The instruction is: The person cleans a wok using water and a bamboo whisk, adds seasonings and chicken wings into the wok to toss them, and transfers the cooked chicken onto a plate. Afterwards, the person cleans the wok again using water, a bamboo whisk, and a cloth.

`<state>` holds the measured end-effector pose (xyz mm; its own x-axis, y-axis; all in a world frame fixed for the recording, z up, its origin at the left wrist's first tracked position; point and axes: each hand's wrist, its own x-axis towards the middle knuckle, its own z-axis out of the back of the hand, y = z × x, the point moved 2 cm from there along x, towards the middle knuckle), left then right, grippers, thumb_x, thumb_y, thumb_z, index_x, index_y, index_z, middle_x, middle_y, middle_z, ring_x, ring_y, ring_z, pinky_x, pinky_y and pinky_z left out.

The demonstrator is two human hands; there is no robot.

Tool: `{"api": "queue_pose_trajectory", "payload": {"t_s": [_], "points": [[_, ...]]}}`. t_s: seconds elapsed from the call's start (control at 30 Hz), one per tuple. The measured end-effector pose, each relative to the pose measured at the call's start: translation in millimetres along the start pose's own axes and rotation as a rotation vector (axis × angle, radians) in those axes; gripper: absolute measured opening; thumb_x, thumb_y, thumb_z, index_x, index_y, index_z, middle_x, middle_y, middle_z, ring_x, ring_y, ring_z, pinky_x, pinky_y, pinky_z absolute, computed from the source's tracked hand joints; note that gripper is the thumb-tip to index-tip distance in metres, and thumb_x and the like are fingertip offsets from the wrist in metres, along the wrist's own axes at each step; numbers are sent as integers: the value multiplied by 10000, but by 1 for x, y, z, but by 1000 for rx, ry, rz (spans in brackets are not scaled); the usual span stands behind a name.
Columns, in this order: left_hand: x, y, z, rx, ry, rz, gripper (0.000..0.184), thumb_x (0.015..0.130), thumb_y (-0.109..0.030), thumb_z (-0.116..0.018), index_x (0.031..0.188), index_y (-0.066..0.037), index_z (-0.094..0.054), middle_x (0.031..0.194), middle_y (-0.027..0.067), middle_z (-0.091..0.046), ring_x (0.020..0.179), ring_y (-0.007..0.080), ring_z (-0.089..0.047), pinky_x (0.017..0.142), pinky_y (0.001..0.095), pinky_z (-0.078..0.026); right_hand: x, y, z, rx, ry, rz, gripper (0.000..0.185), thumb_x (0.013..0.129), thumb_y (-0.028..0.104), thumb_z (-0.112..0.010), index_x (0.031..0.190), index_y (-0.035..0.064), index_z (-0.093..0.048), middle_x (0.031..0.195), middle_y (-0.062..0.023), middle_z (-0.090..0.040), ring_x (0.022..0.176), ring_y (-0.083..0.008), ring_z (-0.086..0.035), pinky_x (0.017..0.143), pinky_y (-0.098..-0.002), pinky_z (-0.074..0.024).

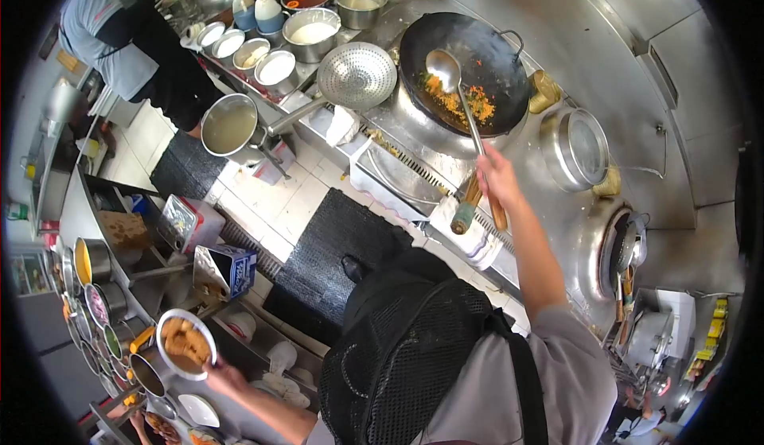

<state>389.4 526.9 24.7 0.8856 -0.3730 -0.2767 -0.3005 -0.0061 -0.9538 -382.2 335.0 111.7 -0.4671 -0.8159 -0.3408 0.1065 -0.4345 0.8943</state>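
My right hand is wrapped round the handle of a long metal ladle. The ladle's bowl rests inside a dark wok, beside chopped orange and green food, with smoke rising. At the lower left, my left hand grips the rim of a white bowl holding brown fried pieces. The bowl is above a side counter crowded with containers. A bundled wooden tool with green wrapping lies just below my right hand.
A perforated strainer lies left of the wok, near a pot of liquid. Sauce containers line the stove's back. A lidded pot stands right of the wok. A co-worker stands at the upper left. Black mats cover parts of the tiled floor.
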Motion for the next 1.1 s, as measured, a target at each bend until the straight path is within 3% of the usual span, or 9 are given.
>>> {"api": "queue_pose_trajectory", "payload": {"t_s": [0.2, 0.27, 0.3, 0.53, 0.6, 0.67, 0.7, 0.73, 1.1], "points": [[-144, 40, -246, -34, 558, 204, 392, 930, -16, -519, 1315, 20, -454, 1272, 175, -558, 1091, 297, -599, 945, 492, -507, -49, -27, 60, 4, 94, -248, 523, 996, 197, -556, 1495, 147, -410, 697, -76, -579, 484, -139, -514, 450, -312, -458], [-182, 65, -309, 67, 694, 301, 394, 917, 2, -518, 1306, -14, -462, 1274, 154, -557, 1096, 296, -603, 952, 495, -515, -12, -80, 82, -649, -242, 559, 513, 990, 176, -541, 1486, 135, -412, 815, -201, -659, 546, -272, -608, 564, -396, -527], [-209, 66, -344, 91, 784, 327, 420, 907, 18, -515, 1319, -33, -452, 1284, 146, -553, 1099, 296, -603, 941, 493, -526, -15, -68, 84, -586, -243, 341, 517, 983, 168, -534, 1477, 95, -401, 880, -286, -662, 639, -394, -648, 669, -457, -532], [-371, 101, -545, 59, 1267, 334, 405, 881, 60, -520, 1274, -24, -470, 1206, 138, -602, 994, 296, -672, 801, 418, -605, 10, -72, 45, -131, -275, -14, 553, 994, 196, -523, 1505, 82, -346, 791, -254, -656, 601, -331, -629, 618, -449, -510], [-401, 122, -589, 185, 1275, 194, 400, 853, 89, -513, 1234, -16, -453, 1199, 161, -577, 986, 291, -669, 735, 402, -622, 11, -60, 52, 59, -145, -98, 553, 989, 189, -527, 1507, 108, -352, 799, -238, -660, 628, -335, -640, 635, -445, -516], [-405, 163, -634, 384, 1345, -315, 266, 845, 81, -529, 1097, -3, -509, 1120, 152, -593, 930, 250, -658, 716, 381, -590, 16, -67, 57, 252, -12, -169, 555, 984, 182, -532, 1509, 134, -359, 807, -223, -664, 655, -338, -651, 652, -440, -522], [-424, 151, -644, 527, 1202, -864, 172, 825, 62, -550, 987, 10, -537, 1075, 183, -594, 899, 301, -632, 752, 415, -533, 15, -83, 66, -17, -134, 50, 564, 971, 166, -546, 1508, 184, -370, 808, -202, -654, 680, -338, -655, 665, -442, -528], [-443, 137, -653, 587, 1168, -1040, 153, 794, 50, -572, 941, 24, -536, 1067, 225, -577, 936, 406, -587, 824, 457, -482, 11, -95, 77, -288, -258, 267, 581, 959, 150, -560, 1506, 234, -382, 808, -181, -643, 705, -339, -658, 679, -443, -534], [-494, 119, -714, 270, 1309, -1386, 214, 751, 58, -555, 957, 4, -557, 1331, 256, -469, 1125, 470, -538, 927, 480, -487, -29, -61, 163, -916, -347, 161, 584, 918, 141, -608, 1445, 336, -451, 913, -150, -632, 773, -390, -647, 682, -493, -534]]}}
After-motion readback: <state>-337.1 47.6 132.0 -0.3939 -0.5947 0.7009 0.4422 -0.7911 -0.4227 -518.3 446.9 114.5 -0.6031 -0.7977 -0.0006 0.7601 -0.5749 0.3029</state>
